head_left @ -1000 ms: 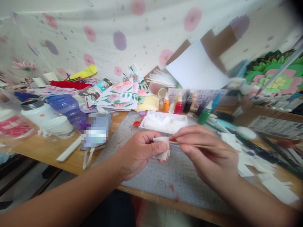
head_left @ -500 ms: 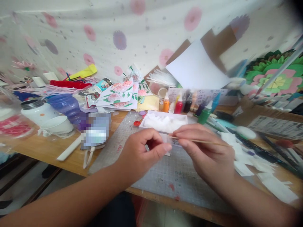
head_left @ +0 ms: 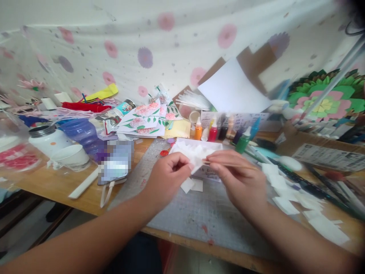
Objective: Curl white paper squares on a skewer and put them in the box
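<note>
My left hand (head_left: 168, 180) pinches a small piece of white paper (head_left: 196, 166) between thumb and forefinger. My right hand (head_left: 242, 182) is closed on a thin wooden stick (head_left: 239, 165), its left tip at the paper's right edge. Whether the tip touches the paper is too blurred to tell. Just behind both hands stands a white box (head_left: 212, 146) full of thin white pieces. Two white paper squares (head_left: 197, 185) lie on the grey cutting mat (head_left: 199, 213) below the fingers.
Behind the box are an orange bottle (head_left: 198, 131), a red bottle (head_left: 213, 133) and a green bottle (head_left: 243, 142). White paper pieces (head_left: 285, 205) and pens lie to the right, near a cardboard box (head_left: 322, 150). At left are a phone (head_left: 115, 163) and a white cup (head_left: 71, 158).
The white paper between my hands now shows more clearly. Both hands have shifted slightly left, still holding the paper and stick. The two squares on the mat have come into fuller view.
</note>
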